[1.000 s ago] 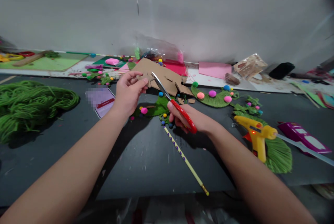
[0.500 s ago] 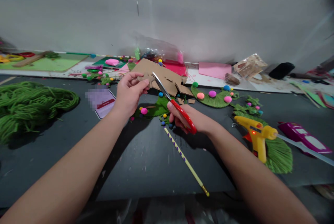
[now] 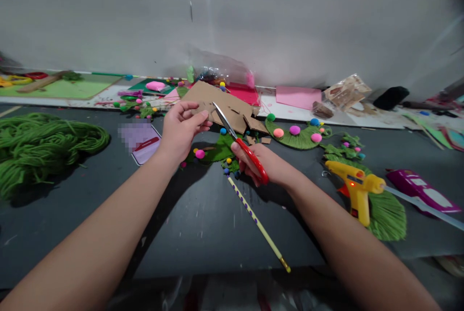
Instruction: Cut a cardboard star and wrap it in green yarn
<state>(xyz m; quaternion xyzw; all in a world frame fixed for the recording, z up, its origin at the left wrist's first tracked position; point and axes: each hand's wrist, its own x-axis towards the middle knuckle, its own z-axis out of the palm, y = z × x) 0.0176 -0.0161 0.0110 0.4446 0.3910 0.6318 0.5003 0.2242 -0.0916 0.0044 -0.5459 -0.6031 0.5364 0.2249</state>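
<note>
In my right hand [image 3: 253, 158] is a pair of red-handled scissors [image 3: 252, 154], blades together and pointing up and to the left. My left hand [image 3: 183, 127] is just left of the scissor tips, thumb and fingers pinched on what looks like a small piece of cardboard [image 3: 205, 107]; its outline blends into the brown behind. Beyond both hands lies a cut cardboard sheet [image 3: 221, 98] with loose scraps [image 3: 256, 125] at its right edge. Below them is a green leaf shape [image 3: 221, 149] with coloured pom-poms [image 3: 200, 154], partly covered by my hands.
A yellow glue gun [image 3: 357, 185] with a lit red light rests on a green yarn-wrapped piece [image 3: 387, 216] at right. A pencil [image 3: 259, 224] lies in front. Green yarn [image 3: 47, 149] and a phone [image 3: 143, 141] are left. A pom-pom crescent [image 3: 299, 137] sits right of the cardboard.
My right hand and the scissors have shifted very slightly up and left at the handles. My left hand has moved a touch to the right.
</note>
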